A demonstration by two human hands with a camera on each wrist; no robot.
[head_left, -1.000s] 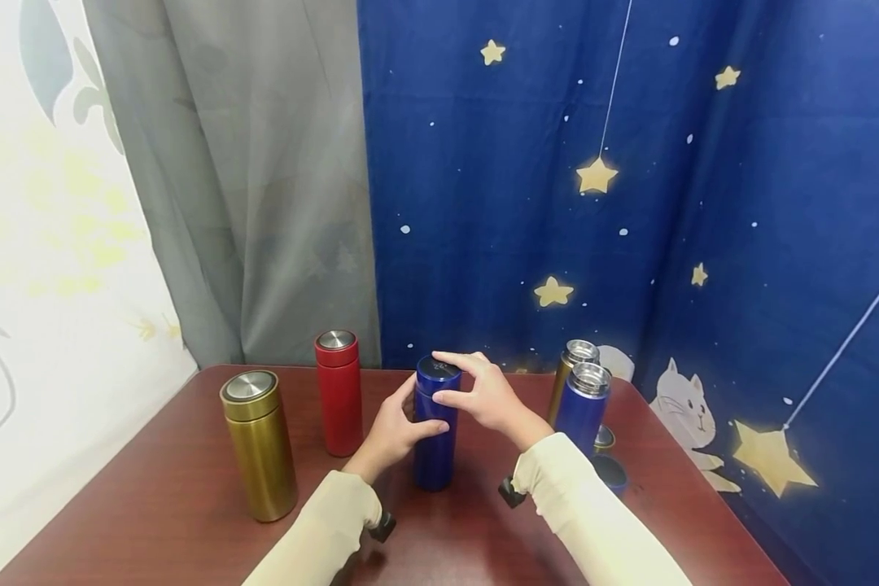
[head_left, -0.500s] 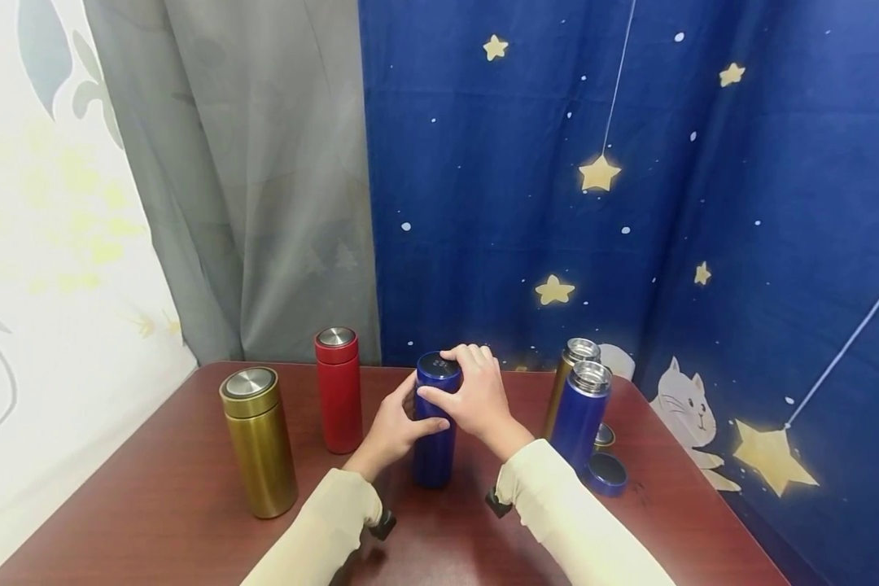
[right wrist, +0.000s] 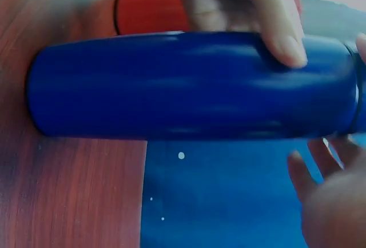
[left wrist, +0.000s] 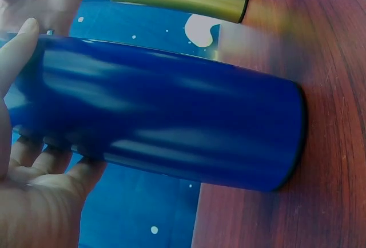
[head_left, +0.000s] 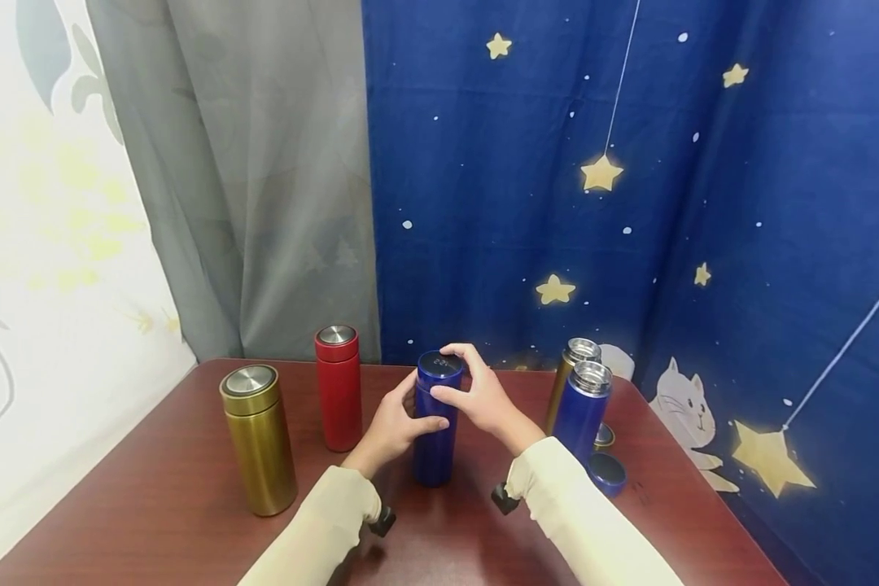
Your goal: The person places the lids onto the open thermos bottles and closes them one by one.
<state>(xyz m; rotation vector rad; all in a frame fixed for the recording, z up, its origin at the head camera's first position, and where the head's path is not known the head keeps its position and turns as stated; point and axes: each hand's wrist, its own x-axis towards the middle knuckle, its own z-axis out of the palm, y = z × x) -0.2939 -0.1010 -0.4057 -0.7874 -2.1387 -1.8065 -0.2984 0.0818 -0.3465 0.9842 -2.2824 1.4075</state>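
Observation:
A blue thermos flask [head_left: 434, 460] stands upright on the table in the middle of the head view. Its blue lid [head_left: 440, 368] has a dark top with small lit digits and sits on the neck. My left hand [head_left: 391, 427] grips the flask's upper body, thumb in front and fingers behind. With thumb and fingers, my right hand [head_left: 487, 399] holds the lid from the right; its far fingers are hidden in the head view. Fingers of both hands curl round the blue flask [left wrist: 171, 111] in the left wrist view. The lid seam appears in the right wrist view.
Left on the brown table [head_left: 146, 488] stand a capped gold flask [head_left: 261, 456] and a capped red flask [head_left: 339, 399]. At right are a lidless blue flask [head_left: 580, 419] and a lidless gold flask [head_left: 560, 382], with a loose blue lid [head_left: 606, 474] and a gold lid [head_left: 605, 437].
My right hand has turned about the lid, first towards the near side, then back to the right. My left hand and the flask have stayed in place.

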